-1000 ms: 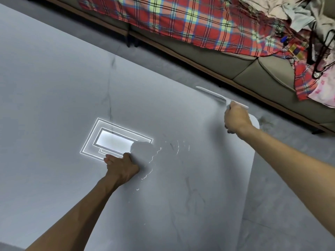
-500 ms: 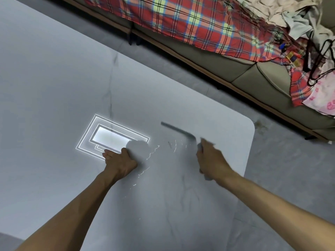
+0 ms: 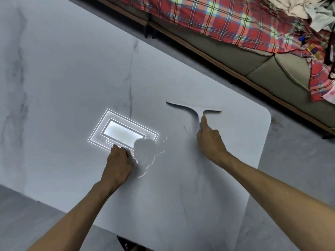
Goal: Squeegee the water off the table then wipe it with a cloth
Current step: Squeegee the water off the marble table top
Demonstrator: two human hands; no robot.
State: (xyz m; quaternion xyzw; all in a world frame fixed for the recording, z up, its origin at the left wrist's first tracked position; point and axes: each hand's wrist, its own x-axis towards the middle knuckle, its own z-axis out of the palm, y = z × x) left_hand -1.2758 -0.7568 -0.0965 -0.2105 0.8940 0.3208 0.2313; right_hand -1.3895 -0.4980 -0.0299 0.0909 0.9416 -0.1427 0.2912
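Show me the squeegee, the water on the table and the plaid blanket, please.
squeegee (image 3: 197, 110): head view, where the handle meets the blade.
water (image 3: 147, 168): head view, on its glinting edge.
plaid blanket (image 3: 208, 17): head view, middle of the checked fabric.

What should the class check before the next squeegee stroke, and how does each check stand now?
1. Right hand grips the grey T-shaped squeegee: ok.
2. Its blade sits beyond the spilled water: ok.
3. Blade pressed flat on the white marbled table: cannot tell, blurred.
4. Left hand clear of the water: not ok, it rests beside it.
5. Wiping cloth ready: cannot tell, none seen.
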